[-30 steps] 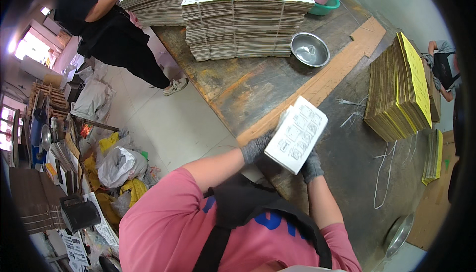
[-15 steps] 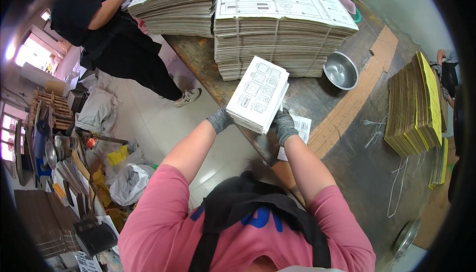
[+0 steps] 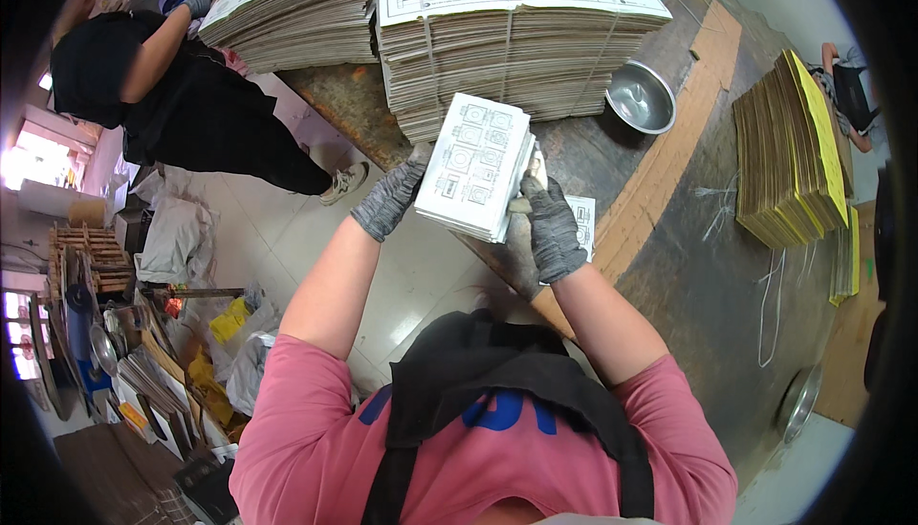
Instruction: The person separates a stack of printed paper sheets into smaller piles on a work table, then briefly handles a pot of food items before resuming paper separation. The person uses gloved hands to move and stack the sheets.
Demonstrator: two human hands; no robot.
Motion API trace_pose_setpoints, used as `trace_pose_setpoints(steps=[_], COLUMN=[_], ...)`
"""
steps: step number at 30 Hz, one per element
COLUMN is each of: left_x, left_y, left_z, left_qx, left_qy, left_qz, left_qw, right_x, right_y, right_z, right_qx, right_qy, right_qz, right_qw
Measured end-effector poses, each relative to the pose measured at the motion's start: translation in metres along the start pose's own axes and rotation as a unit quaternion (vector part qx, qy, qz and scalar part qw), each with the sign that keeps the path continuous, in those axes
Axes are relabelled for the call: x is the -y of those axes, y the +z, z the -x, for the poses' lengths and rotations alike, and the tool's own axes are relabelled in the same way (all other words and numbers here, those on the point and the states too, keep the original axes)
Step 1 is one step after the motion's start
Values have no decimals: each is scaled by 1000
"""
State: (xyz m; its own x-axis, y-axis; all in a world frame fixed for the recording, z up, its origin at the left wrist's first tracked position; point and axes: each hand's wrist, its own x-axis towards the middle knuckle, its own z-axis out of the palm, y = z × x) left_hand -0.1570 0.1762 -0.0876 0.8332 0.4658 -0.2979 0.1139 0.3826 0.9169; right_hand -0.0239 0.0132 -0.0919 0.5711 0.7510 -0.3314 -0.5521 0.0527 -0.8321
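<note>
A small stack of white printed cards (image 3: 473,162) is held up at the table edge, slightly tilted, its line drawings facing up. My left hand (image 3: 390,202), in a grey glove, grips the stack's left side, its thumb at the edge and its other fingers mostly hidden beneath. On the opposite side my right hand (image 3: 553,229), gloved too, has its fingers bent against the right edge, where the layers are slightly uneven. Partly covered by that hand, another printed card (image 3: 581,211) lies on the table.
Behind the cards stands a tall tied stack of printed sheets (image 3: 497,56), with another sheet stack (image 3: 287,18) to its left. A metal bowl (image 3: 641,99) sits right of it. Yellow-topped cardboard (image 3: 789,152) stands far right near loose string (image 3: 768,315). A co-worker (image 3: 191,114) stands at left.
The view has shifted, moving the surroundings mostly left and up. My left hand has slid further along the cards' left side, and my right fingers have bent up against their right edge.
</note>
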Motion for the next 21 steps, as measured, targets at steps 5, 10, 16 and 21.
trace_pose_setpoints(steps=[5,10,16,21], left_x=[-6,-16,-34,-24], left_y=[13,23,56,116], left_z=[8,12,22,15], left_qx=[-39,-62,-38,0], left_qy=[-4,8,92,155], left_qz=[-94,-240,-159,-130], left_qw=[995,969,982,979], right_x=[-2,-5,15,59], right_y=[13,7,4,-33], right_z=[-1,-3,6,36], right_qx=[-9,-19,73,116], right_qy=[8,-61,-102,-244], right_qz=[5,121,-52,6], right_qw=[1000,991,991,963])
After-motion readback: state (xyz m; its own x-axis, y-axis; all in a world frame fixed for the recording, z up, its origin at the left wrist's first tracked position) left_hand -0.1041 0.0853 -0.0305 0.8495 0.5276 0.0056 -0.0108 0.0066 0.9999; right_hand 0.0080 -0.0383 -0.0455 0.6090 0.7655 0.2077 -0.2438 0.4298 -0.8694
